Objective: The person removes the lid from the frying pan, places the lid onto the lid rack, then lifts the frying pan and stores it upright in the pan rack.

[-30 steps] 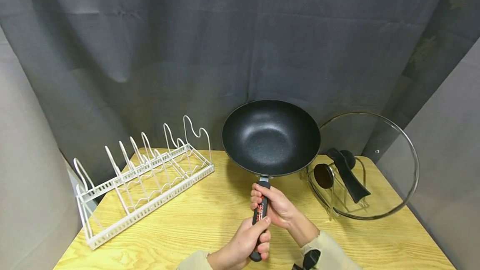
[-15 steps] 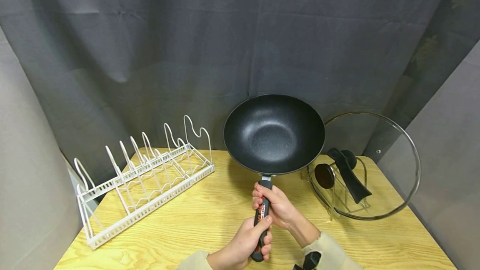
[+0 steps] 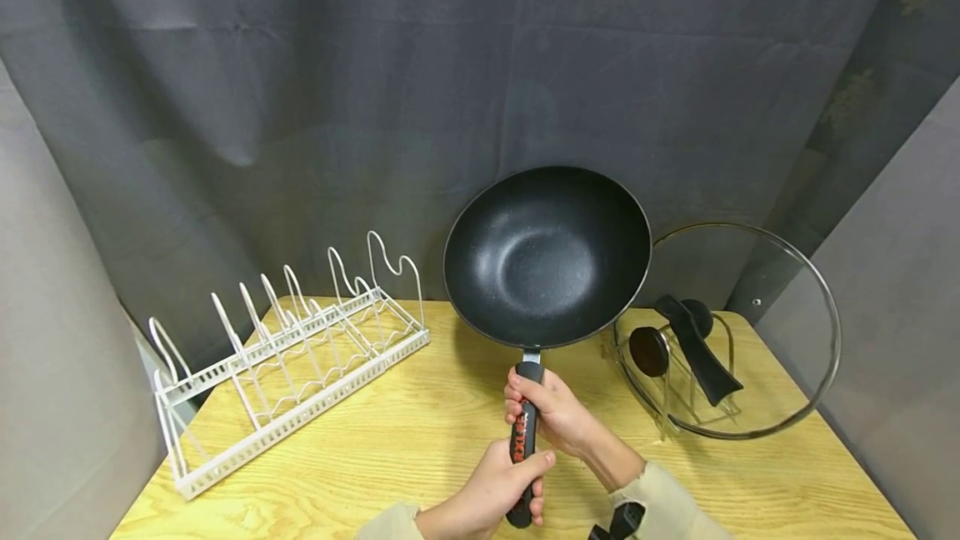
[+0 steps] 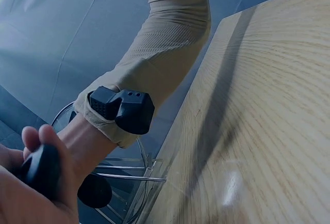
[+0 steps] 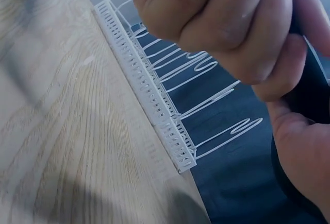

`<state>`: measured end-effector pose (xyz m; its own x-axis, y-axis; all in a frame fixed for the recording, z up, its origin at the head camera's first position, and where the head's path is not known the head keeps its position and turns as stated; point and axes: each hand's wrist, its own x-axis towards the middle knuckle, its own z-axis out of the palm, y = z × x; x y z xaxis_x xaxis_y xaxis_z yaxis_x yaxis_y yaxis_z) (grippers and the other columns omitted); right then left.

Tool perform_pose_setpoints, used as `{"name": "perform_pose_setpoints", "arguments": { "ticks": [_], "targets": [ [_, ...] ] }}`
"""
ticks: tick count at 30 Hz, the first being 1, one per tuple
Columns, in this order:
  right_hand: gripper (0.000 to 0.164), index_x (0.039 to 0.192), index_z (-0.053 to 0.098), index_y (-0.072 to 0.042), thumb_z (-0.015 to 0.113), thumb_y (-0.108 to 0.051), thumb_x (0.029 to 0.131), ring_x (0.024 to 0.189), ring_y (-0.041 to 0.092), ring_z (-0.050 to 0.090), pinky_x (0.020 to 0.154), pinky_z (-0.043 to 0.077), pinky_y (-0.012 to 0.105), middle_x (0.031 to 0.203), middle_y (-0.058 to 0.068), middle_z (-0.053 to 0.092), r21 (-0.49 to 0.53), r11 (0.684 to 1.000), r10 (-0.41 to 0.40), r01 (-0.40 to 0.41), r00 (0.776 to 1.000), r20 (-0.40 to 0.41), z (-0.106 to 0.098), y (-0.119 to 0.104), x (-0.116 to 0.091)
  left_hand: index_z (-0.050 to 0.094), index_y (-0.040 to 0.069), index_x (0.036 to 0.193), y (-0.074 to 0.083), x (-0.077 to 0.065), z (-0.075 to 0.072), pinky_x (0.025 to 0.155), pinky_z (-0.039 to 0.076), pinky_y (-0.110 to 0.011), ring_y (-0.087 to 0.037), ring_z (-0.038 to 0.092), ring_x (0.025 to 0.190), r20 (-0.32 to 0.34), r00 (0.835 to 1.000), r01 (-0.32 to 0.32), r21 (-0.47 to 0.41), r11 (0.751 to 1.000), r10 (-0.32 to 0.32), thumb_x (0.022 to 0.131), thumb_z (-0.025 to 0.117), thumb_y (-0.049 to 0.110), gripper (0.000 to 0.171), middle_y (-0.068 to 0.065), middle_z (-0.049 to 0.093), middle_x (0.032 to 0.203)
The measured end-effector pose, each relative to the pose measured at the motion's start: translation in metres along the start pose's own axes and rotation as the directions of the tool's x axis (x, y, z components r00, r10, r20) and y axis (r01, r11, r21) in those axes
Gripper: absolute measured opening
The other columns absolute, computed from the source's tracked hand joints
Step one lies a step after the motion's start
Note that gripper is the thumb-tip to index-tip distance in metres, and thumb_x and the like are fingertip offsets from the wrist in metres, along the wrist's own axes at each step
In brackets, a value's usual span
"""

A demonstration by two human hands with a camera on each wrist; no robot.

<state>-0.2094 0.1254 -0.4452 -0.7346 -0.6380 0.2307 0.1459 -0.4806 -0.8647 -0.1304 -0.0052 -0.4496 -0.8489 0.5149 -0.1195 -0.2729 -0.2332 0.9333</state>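
A black wok (image 3: 551, 265) is held up over the table in the head view, its dark inside tilted toward me. Both hands grip its long black handle, which carries red lettering. My right hand (image 3: 553, 411) wraps the upper part, close below the metal neck. Lower down, my left hand (image 3: 495, 486) holds the handle near its end, thumb laid across it. In the left wrist view the butt of the handle (image 4: 44, 170) pokes out of the curled left hand. The right wrist view shows the curled fingers of the right hand (image 5: 232, 23) around the dark handle.
A white wire rack (image 3: 300, 365) with several upright dividers stands on the left of the wooden table (image 3: 360, 457). At the right, a large glass lid (image 3: 780, 340) with a black handle leans upright in a small wire stand. A grey curtain (image 3: 375, 107) hangs behind.
The wok's far rim has risen, tipping the pan more toward me. The left thumb has shifted slightly to the right across the handle. Both hands keep their grip; rack and lid stay put.
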Motion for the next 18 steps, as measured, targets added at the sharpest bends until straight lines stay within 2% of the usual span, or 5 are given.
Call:
{"name": "perform_pose_setpoints", "arguments": {
  "ticks": [10, 14, 18],
  "targets": [
    [0.015, 0.089, 0.047, -0.007, 0.040, -0.008, 0.102, 0.067, 0.008, 0.052, 0.066, 0.049, 0.024, 0.076, -0.001, 0.048, -0.204, 0.979, 0.026, -0.031, 0.999, -0.030, 0.0019, -0.0029, 0.0028, 0.049, 0.013, 0.072, -0.0028, 0.0024, 0.0026, 0.042, 0.045, -0.019, -0.003, 0.043, 0.039, -0.115, 0.989, 0.103, 0.055, 0.993, -0.097, 0.085, 0.064, 0.016, 0.020, 0.006, 0.043, 0.052],
    [0.015, 0.088, 0.047, -0.006, 0.041, -0.010, 0.102, 0.068, 0.009, 0.052, 0.067, 0.050, 0.025, 0.077, 0.000, 0.048, -0.239, 0.970, 0.047, -0.054, 0.998, -0.036, 0.0031, -0.0046, 0.0045, 0.047, 0.014, 0.071, -0.0038, 0.0048, 0.0038, 0.039, 0.043, -0.018, -0.002, 0.040, 0.037, -0.143, 0.983, 0.115, 0.023, 0.993, -0.110, 0.084, 0.064, 0.018, 0.022, 0.007, 0.040, 0.049],
    [0.014, 0.089, 0.047, -0.004, 0.043, -0.010, 0.101, 0.068, 0.010, 0.053, 0.066, 0.051, 0.025, 0.077, 0.002, 0.048, -0.264, 0.962, 0.063, -0.073, 0.997, -0.047, 0.0060, -0.0084, 0.0068, 0.045, 0.014, 0.070, -0.0060, 0.0081, 0.0053, 0.035, 0.040, -0.018, -0.002, 0.037, 0.034, -0.161, 0.982, 0.097, -0.031, 0.995, -0.101, 0.083, 0.064, 0.018, 0.024, 0.008, 0.038, 0.047]
  ]
}}
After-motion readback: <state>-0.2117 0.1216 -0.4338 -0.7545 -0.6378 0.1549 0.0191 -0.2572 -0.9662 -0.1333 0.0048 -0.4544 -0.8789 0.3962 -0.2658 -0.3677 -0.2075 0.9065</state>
